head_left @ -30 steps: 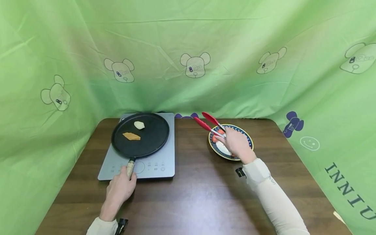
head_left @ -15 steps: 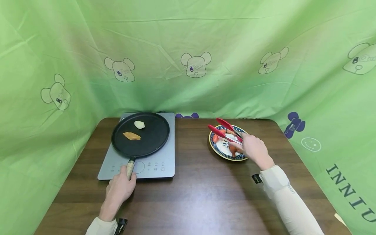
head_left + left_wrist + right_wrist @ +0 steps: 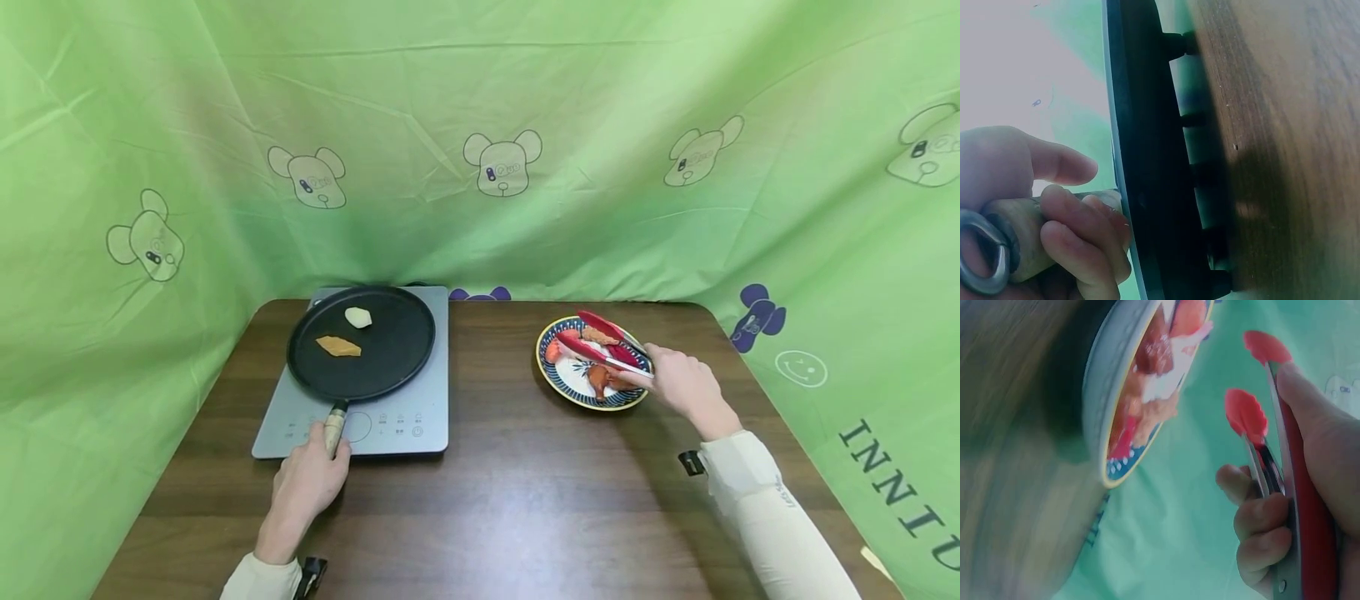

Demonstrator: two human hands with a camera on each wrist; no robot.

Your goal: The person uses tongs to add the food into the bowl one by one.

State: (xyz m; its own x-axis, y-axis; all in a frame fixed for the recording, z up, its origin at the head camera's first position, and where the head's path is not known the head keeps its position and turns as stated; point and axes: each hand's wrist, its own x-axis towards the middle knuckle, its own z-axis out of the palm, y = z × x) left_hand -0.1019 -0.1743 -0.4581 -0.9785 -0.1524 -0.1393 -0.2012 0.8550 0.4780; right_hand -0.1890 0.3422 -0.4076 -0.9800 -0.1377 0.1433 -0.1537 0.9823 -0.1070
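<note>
My left hand (image 3: 309,483) grips the wooden-look handle (image 3: 335,427) of a flat black frying pan (image 3: 393,354). On the pan lie a pale whitish slice (image 3: 358,317) and a flat orange-brown piece (image 3: 339,346). My right hand (image 3: 688,387) holds red-tipped metal tongs (image 3: 592,352) over a patterned blue-and-white plate (image 3: 553,387). The tongs' tips stand apart; in the right wrist view nothing is between them. Food on the plate includes a brown drumstick-like piece (image 3: 597,381), a crusty brown piece (image 3: 597,335) and pinkish-orange pieces (image 3: 553,351). The tongs partly hide the food.
The pan sits on a silver induction cooktop (image 3: 431,417) at the left of the wooden table (image 3: 510,500). A green printed curtain (image 3: 585,242) hangs behind the table and along both sides. Bare wood lies between cooktop and plate.
My right hand has moved to the right with the tongs, drawing back from over the plate and uncovering more of the food. The left hand stays on the pan handle.
</note>
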